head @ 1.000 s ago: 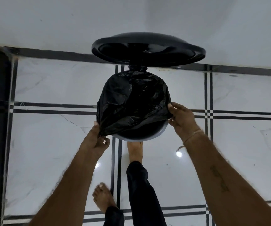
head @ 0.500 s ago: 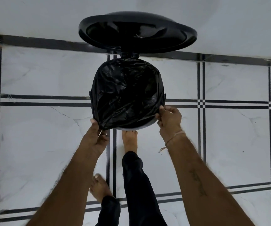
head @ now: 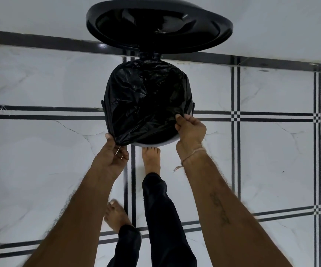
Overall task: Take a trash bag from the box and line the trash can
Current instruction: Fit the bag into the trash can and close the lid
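Note:
A black trash bag (head: 146,101) is spread over the mouth of a round trash can whose pale near rim (head: 152,145) shows under the plastic. The can's black lid (head: 159,24) stands open behind it. My left hand (head: 113,157) pinches the bag's near-left corner just below the rim. My right hand (head: 190,130) grips the bag's edge at the near-right side of the rim. The can's body is hidden beneath the bag. No box is in view.
The can stands on a white marble floor (head: 40,151) with black inlay lines, close to a white wall (head: 40,12). My right foot (head: 152,160) rests at the can's base, near the pedal; my left foot (head: 117,214) is further back.
My right hand has slid along the rim towards the near side, still holding the bag edge. My left hand keeps its hold at the near-left corner. The view has shifted closer to the can.

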`<state>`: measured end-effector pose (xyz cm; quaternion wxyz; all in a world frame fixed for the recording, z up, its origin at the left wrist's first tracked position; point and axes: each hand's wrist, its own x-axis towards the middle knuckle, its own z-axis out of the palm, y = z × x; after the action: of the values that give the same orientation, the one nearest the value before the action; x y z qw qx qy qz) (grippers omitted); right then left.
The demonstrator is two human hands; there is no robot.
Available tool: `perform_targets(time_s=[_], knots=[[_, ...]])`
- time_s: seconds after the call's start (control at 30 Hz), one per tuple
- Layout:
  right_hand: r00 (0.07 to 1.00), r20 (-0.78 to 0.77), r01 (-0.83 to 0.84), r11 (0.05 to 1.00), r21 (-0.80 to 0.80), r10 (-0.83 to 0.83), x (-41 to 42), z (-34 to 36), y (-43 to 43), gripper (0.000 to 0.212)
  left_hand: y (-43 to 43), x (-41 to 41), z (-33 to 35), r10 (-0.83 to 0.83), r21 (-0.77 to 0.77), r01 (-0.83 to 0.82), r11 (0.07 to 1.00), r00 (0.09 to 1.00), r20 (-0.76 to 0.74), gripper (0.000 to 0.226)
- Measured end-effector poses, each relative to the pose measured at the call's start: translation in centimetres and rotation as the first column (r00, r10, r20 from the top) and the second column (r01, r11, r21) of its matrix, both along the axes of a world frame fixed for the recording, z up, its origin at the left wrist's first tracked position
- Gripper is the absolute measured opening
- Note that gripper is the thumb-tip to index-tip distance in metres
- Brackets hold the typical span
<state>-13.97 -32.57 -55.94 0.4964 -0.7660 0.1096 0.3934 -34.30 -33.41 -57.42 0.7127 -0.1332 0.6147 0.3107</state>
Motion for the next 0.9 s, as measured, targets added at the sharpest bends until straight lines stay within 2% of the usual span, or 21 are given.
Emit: perform_targets(time_s=[0.07, 0.2, 0.3, 0.4, 0.63, 0.8, 0.9], knots=[[1.000, 0.005, 0.006, 1.000, 0.017, -0.006, -0.4, 0.0, -0.2, 0.007, 0.0, -0.2, 0.0, 0.011, -0.001, -0.011, 1.000, 1.000, 0.011, 0.029], [0.997, -0.047, 0.062, 0.995, 0.076, -0.059, -0.9, 0.5, -0.3, 0.016, 0.1, -0.5, 0.0, 0.053, -0.013, -0.052, 0.999, 0.998, 0.030, 0.028], [0.990, -0.126, 0.064, 0.998, 0.028, -0.060, -0.7, 1.0, -0.6, 0.014, 0.0, -0.5, 0.0, 0.047, -0.008, -0.046, 0.999, 0.997, 0.054, 0.028], [0.969, -0.245, 0.039, 0.999, -0.003, -0.038, -0.3, 1.2, -1.1, 0.012, -0.3, -0.4, 0.0, 0.036, -0.013, -0.035, 0.999, 0.998, 0.061, 0.021], [0.854, -0.508, 0.191, 0.977, 0.100, -0.115, 0.4, 0.4, -2.9, 0.027, -0.5, 0.2, -0.3, -0.036, -0.020, 0.036, 0.999, 0.999, 0.023, 0.022], [0.845, -0.526, 0.183, 0.975, 0.126, -0.091, 0.4, 0.7, -4.7, 0.029, -0.8, 0.6, -0.4, -0.058, -0.041, 0.058, 0.997, 0.998, -0.005, 0.022], [0.846, -0.526, 0.197, 0.969, 0.151, -0.090, 0.0, 0.5, -5.6, 0.023, -1.2, 0.3, -1.0, -0.058, -0.028, 0.059, 0.998, 0.998, 0.028, 0.019]])
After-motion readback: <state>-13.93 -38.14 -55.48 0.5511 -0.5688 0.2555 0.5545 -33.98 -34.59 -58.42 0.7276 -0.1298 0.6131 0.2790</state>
